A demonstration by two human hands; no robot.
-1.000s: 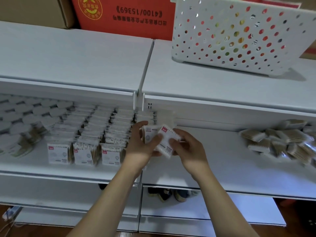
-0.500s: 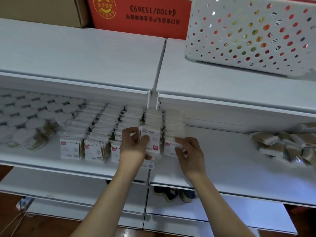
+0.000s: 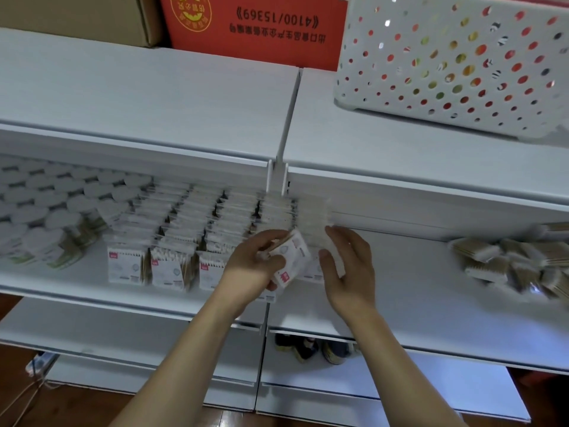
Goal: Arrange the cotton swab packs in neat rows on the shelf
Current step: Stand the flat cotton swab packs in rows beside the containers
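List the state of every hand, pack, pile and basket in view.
Left hand: grips a tilted pack.
Right hand: holds another pack, blurred.
Rows: packs upright, aligned on the shelf.
Pile: loose, jumbled, at the right.
Basket: upright on the top shelf, contents showing through its holes.
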